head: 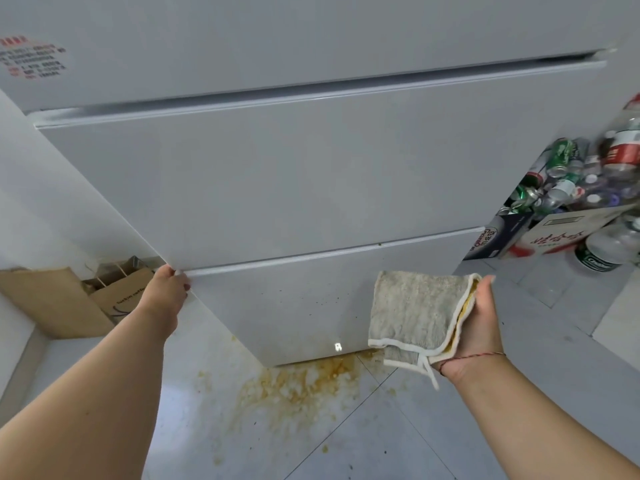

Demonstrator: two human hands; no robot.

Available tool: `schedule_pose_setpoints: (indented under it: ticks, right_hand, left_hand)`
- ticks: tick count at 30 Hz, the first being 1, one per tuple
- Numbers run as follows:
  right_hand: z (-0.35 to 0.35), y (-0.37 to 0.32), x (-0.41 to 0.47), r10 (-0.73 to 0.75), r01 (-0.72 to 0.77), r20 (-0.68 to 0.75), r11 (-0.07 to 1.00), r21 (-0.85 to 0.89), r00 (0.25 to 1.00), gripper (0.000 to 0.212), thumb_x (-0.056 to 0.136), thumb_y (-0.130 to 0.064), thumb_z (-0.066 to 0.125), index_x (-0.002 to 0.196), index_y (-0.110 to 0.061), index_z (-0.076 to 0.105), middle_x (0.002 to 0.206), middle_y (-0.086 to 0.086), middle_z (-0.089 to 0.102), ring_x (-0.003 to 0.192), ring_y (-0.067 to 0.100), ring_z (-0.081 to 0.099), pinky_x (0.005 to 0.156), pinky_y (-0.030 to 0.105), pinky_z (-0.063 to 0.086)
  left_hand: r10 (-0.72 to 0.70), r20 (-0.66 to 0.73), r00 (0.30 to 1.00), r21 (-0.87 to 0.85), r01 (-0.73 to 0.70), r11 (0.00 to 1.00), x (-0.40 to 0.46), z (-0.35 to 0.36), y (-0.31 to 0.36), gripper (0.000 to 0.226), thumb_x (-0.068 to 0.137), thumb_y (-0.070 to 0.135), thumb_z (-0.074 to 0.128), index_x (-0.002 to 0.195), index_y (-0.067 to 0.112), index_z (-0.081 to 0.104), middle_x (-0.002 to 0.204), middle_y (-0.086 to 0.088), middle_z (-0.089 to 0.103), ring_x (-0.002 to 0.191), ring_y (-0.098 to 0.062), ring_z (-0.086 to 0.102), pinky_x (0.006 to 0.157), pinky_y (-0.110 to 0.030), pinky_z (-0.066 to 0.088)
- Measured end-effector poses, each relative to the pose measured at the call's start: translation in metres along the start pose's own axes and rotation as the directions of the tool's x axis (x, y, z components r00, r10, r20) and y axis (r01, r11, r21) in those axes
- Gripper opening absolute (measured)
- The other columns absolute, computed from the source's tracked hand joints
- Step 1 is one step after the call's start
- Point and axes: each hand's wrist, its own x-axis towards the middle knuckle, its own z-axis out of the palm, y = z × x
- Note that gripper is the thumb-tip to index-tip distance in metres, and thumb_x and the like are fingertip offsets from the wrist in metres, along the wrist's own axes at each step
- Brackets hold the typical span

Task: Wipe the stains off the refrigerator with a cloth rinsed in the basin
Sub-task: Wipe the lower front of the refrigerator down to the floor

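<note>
You face a white refrigerator [294,168] with three stacked door panels; the lowest panel is flecked with small dark specks near its upper right part. A folded cloth [415,317], grey and fuzzy with a cream border and a yellow inner layer, sits just in front of that lowest panel. On the tiled floor [398,438] below, an orange-brown spill [294,386] spreads out from the refrigerator's base. A sticker [31,57] with red and dark print at upper left is too blurred to read. A brown paper bag [117,299] to the left carries faint writing that cannot be made out. Your left hand [168,292] curls its fingers around the left corner of the middle door. Your right hand [474,327] holds the cloth, fingers wrapped behind its folded edge
</note>
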Motion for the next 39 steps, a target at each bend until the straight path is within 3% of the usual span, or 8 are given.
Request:
schedule_pose_setpoints:
  ticks: [4, 11, 13, 16, 21, 24, 31, 39]
  right_hand:
    - [0.0, -0.018, 0.0, -0.087, 0.084, -0.056, 0.995, -0.05, 0.995, 0.071, 0.077, -0.071, 0.049, 0.12, -0.017, 0.062, 0.114, 0.012, 0.068, 0.107, 0.033, 0.063, 0.089, 0.053, 0.048]
    - [0.003, -0.052, 0.012, -0.288, 0.233, -0.17, 0.931, -0.282, 0.942, 0.035, 0.09, -0.054, 0.047, 0.097, -0.022, 0.061, 0.109, 0.003, 0.064, 0.103, 0.023, 0.059, 0.095, 0.041, 0.043]
    - [0.003, -0.063, 0.025, -0.43, 0.261, -0.185, 0.78, -0.569, 0.883, 0.04, 0.091, -0.053, 0.045, 0.088, -0.016, 0.057, 0.095, 0.006, 0.062, 0.098, 0.027, 0.059, 0.09, 0.038, 0.042]
    - [0.003, -0.062, 0.047, -0.649, 0.4, 0.111, 0.317, -0.86, 0.753, 0.044, 0.085, -0.051, 0.043, 0.099, -0.011, 0.054, 0.094, 0.013, 0.059, 0.093, 0.034, 0.058, 0.081, 0.038, 0.045]
    - [-0.011, -0.024, 0.077, -0.571, 0.274, 0.344, -0.208, -0.939, 0.746, 0.067, 0.084, -0.044, 0.031, 0.147, -0.019, 0.032, 0.152, 0.006, 0.03, 0.14, 0.027, 0.025, 0.118, 0.04, 0.014]
    - [0.006, 0.004, 0.074, -0.478, 0.254, 0.45, -0.419, -0.872, 0.754, 0.073, 0.083, -0.046, 0.013, 0.15, -0.019, 0.025, 0.158, 0.003, 0.018, 0.147, 0.019, 0.005, 0.118, 0.035, -0.008]
    - [0.047, 0.075, 0.043, -0.25, 0.371, 0.587, -0.573, -0.731, 0.77, 0.091, 0.071, -0.055, -0.01, 0.152, -0.022, 0.014, 0.16, 0.001, 0.007, 0.147, 0.014, -0.005, 0.117, 0.033, -0.013]
    - [0.103, 0.183, 0.007, -0.004, 0.631, 0.755, -0.548, -0.55, 0.656, 0.085, 0.077, -0.055, -0.008, 0.152, -0.018, 0.009, 0.16, 0.0, 0.001, 0.146, 0.014, -0.011, 0.113, 0.031, -0.021]
  left_hand:
    - [0.049, -0.085, 0.995, 0.105, -0.04, 0.994, -0.025, -0.004, -0.02, 0.028, 0.103, 0.024, 0.033, 0.12, 0.014, 0.053, 0.098, -0.008, 0.058, 0.09, -0.023, 0.056, 0.083, -0.037, 0.045]
    - [0.043, -0.177, 0.983, 0.052, -0.034, 0.998, -0.074, -0.012, -0.027, 0.024, 0.101, 0.029, 0.044, 0.103, 0.016, 0.063, 0.086, -0.005, 0.056, 0.084, -0.023, 0.05, 0.07, -0.034, 0.042]
    - [0.024, -0.191, 0.981, 0.048, -0.015, 0.999, -0.087, -0.012, -0.031, 0.019, 0.099, 0.026, 0.048, 0.1, 0.016, 0.064, 0.085, -0.003, 0.056, 0.08, -0.021, 0.049, 0.069, -0.034, 0.041]
    - [-0.013, -0.208, 0.978, 0.027, 0.019, 0.999, -0.108, -0.006, -0.037, 0.013, 0.098, 0.02, 0.051, 0.097, 0.016, 0.064, 0.086, -0.002, 0.056, 0.08, -0.02, 0.051, 0.078, -0.036, 0.041]
    - [-0.053, -0.182, 0.982, 0.004, 0.055, 0.998, -0.132, 0.003, -0.051, 0.021, 0.098, 0.021, 0.052, 0.092, 0.016, 0.071, 0.096, -0.006, 0.065, 0.085, -0.025, 0.056, 0.083, -0.042, 0.051]
    - [-0.067, -0.167, 0.984, -0.047, 0.06, 0.997, -0.139, -0.002, -0.057, 0.02, 0.097, 0.021, 0.054, 0.086, 0.018, 0.071, 0.096, -0.006, 0.066, 0.09, -0.026, 0.056, 0.089, -0.044, 0.049]
    - [-0.148, -0.158, 0.976, -0.226, 0.11, 0.968, -0.138, -0.016, -0.069, 0.039, 0.102, 0.034, 0.04, 0.094, 0.007, 0.067, 0.092, -0.008, 0.062, 0.09, -0.023, 0.057, 0.089, -0.039, 0.048]
    - [-0.137, -0.062, 0.989, -0.455, 0.094, 0.885, -0.128, -0.031, -0.06, 0.052, 0.101, 0.049, 0.028, 0.095, 0.008, 0.06, 0.086, -0.01, 0.062, 0.082, -0.019, 0.058, 0.081, -0.033, 0.051]
